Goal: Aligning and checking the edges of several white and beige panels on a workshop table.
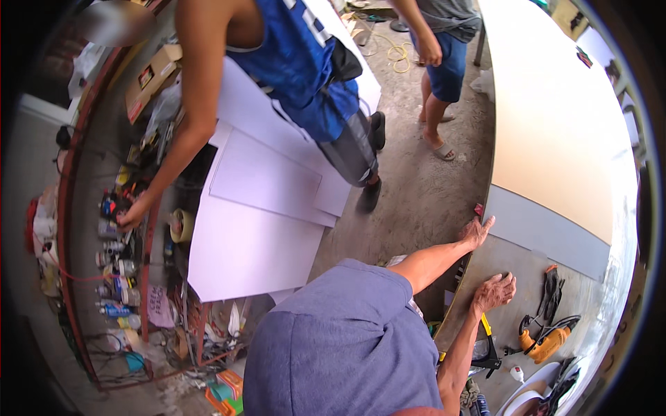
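My left hand (475, 234) is at the table's left edge, at the near corner of a narrow grey sheet (541, 225). Its thumb stretches over the sheet, and the other fingers bend at the edge, partly hidden. Closer in, my right hand (494, 292) rests on the bare worktable (524, 267) with its fingers curled; anything inside them is too small to make out. Under my right wrist lies a black and yellow tool (490, 353), partly covered by the forearm. An orange power tool (544, 343) with a bundled black cord (551, 295) sits to the right.
A large cream panel (551, 118) covers the table's far part. One person in blue (298, 83) reaches left to a cluttered shelf (149, 277) beside stacked white sheets (260, 243). Another person (444, 62) stands farther off, near a yellow hose (397, 57) on the concrete floor.
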A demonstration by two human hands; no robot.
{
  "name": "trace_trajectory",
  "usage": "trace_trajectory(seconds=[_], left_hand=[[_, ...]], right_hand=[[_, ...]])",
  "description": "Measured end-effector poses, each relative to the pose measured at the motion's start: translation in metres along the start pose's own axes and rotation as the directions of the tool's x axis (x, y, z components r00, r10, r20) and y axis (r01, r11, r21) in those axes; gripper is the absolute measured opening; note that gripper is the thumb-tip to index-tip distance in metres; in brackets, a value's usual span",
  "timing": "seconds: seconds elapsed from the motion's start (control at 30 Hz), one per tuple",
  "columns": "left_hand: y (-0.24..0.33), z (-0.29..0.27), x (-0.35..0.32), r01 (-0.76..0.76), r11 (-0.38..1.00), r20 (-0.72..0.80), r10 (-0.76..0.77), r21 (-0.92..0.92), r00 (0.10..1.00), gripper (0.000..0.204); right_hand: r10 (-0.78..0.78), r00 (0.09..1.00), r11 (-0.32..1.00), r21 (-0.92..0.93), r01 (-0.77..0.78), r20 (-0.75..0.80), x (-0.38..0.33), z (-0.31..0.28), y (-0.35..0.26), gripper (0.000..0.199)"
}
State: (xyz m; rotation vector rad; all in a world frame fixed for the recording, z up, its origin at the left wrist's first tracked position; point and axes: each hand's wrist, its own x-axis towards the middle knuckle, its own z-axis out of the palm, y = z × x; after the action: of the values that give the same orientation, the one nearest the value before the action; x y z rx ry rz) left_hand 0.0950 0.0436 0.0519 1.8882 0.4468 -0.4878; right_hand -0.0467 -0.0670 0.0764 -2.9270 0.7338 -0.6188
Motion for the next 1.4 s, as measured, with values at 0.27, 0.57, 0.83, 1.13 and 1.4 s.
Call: trace_trajectory(seconds=[0.27, 0.57, 0.83, 1.13, 1.4], left_hand=[[-0.093, -0.077, -0.059, -0.125, 0.991, 0.206, 0.114, 0.041, 0.972, 0.077], [-0.046, -0.289, -0.27, 0.067, 0.86, 0.795, 0.435, -0.506, 0.423, 0.03], [0.023, -0.346, -0.387, -0.114, 0.414, 0.428, 0.889, -0.903, -0.162, 0.024], [0.014, -0.355, -0.409, -0.289, 0.225, 0.257, 0.963, -0.931, -0.08, 0.007], [0.004, -0.37, -0.427, -0.551, 0.032, -0.166, 0.938, -0.834, 0.305, 0.008]], right_hand=[[-0.053, 0.994, 0.997, -0.06, 0.048, -0.093, -0.007, 0.011, 0.008, 0.035], [-0.189, 0.98, 0.982, -0.037, 0.186, -0.065, 0.0, 0.005, 0.014, 0.029], [-0.191, 0.941, 0.98, 0.102, 0.168, 0.279, -0.058, -0.057, -0.013, 0.047], [-0.34, 0.753, 0.908, -0.011, 0.418, 0.564, -0.079, -0.054, -0.01, 0.077], [-0.452, 0.586, 0.665, -0.183, 0.724, 0.673, -0.069, -0.043, -0.013, 0.055]])
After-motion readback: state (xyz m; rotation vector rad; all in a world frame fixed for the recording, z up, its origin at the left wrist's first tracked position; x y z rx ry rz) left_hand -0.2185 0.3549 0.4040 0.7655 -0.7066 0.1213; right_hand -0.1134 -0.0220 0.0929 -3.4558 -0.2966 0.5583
